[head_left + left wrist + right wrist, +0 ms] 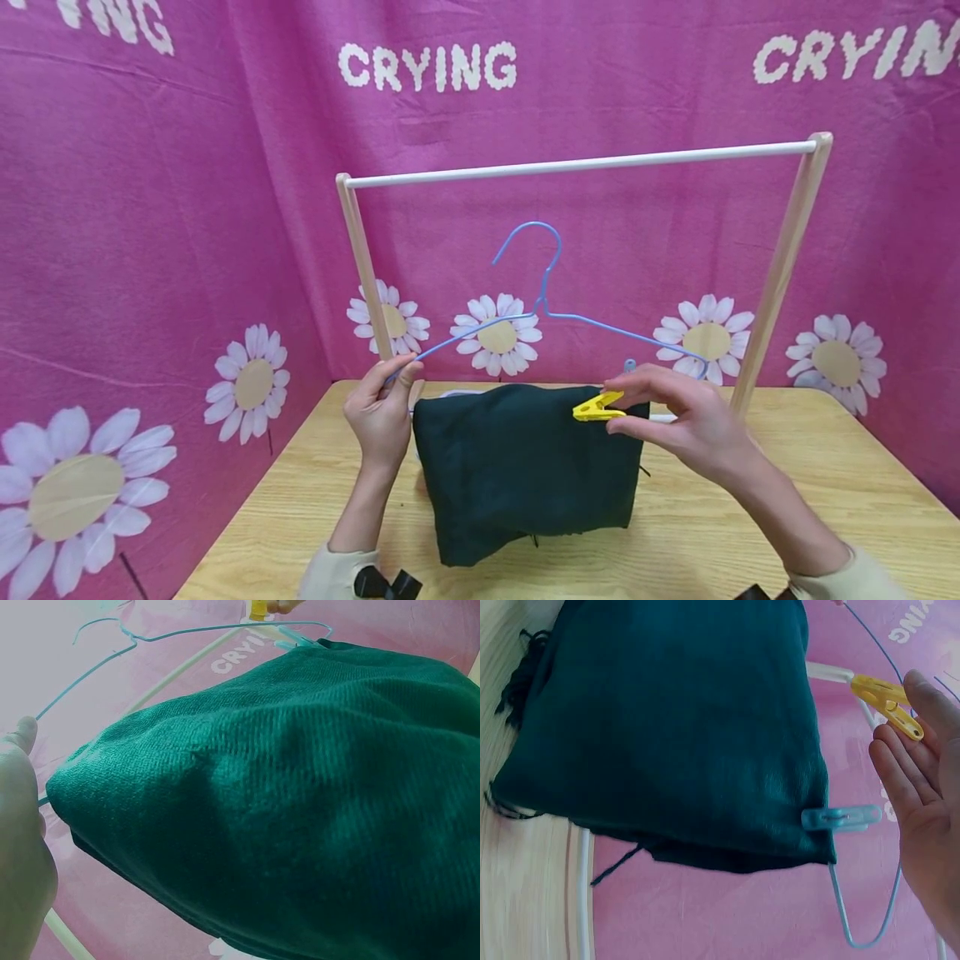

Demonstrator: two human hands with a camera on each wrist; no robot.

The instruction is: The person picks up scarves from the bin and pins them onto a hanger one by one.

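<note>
A dark green fringed scarf hangs folded over the lower bar of a blue wire hanger. My left hand grips the hanger's left end between thumb and fingers, beside the scarf's top corner. My right hand pinches a yellow clothespin by its handles, near the scarf's top edge toward the right. A light blue clothespin clips the scarf to the bar at its right corner, below the right hand in the right wrist view. The hanger's hook points up and holds onto nothing.
A small rack with wooden posts and a white top rail stands behind the hanger on a wooden table. Pink curtain fabric with daisies and white lettering surrounds the table at the back and sides.
</note>
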